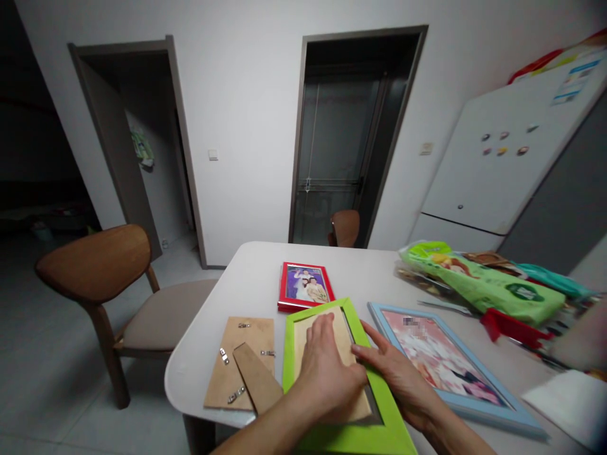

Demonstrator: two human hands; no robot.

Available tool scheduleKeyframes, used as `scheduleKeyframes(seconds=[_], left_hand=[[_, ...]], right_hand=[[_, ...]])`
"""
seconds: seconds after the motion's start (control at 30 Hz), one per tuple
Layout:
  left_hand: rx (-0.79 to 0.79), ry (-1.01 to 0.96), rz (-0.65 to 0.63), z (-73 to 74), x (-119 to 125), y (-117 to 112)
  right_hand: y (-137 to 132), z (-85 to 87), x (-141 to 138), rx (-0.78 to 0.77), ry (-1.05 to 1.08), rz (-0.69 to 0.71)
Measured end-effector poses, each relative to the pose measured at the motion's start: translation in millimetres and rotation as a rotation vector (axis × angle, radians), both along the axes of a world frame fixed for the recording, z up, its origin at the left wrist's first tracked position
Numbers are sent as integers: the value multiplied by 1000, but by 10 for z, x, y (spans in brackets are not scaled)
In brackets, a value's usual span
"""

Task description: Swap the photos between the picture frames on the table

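Note:
A lime-green picture frame (290,338) lies face down on the white table (258,272) in front of me. My left hand (327,366) rests flat inside it, fingers stretched out on the tan insert (303,335). My right hand (403,379) lies on the frame's right edge, fingers extended and pressing toward the insert's side. Left of the frame lies a loose brown backing board (241,370) with a stand flap and metal clips. A blue frame (455,366) holding a photo sits to the right, and a small red frame (304,285) with a photo lies behind.
A wooden chair (109,278) stands left of the table. Green plastic packages (484,281) and a red object (509,325) pile up at the right, with white paper (569,398) near the front right. A white fridge (507,170) and two dark doorways stand behind.

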State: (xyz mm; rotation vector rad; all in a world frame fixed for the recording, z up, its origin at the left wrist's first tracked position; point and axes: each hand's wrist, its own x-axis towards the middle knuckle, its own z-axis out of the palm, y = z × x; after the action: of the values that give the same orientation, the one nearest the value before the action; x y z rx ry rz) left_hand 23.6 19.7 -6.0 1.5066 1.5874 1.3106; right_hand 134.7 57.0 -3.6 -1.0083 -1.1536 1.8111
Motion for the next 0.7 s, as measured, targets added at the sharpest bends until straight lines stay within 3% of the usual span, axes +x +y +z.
scheduleKeyframes(seconds=[0.23,0.4,0.53,0.7], left_hand=[[16,-120,74,181,-486,-70],[-66,-442,175,241,-934,-264],[-210,-613,235,66,-1177,-405],[-270,-530,265,-309,-1270,-398]], right_hand=[[49,-85,-21,41,-105,-33],[139,-237,65,121,-297,-62],[275,-441,193,271,-573,-65],[379,-604,272,605,-1034,-102]])
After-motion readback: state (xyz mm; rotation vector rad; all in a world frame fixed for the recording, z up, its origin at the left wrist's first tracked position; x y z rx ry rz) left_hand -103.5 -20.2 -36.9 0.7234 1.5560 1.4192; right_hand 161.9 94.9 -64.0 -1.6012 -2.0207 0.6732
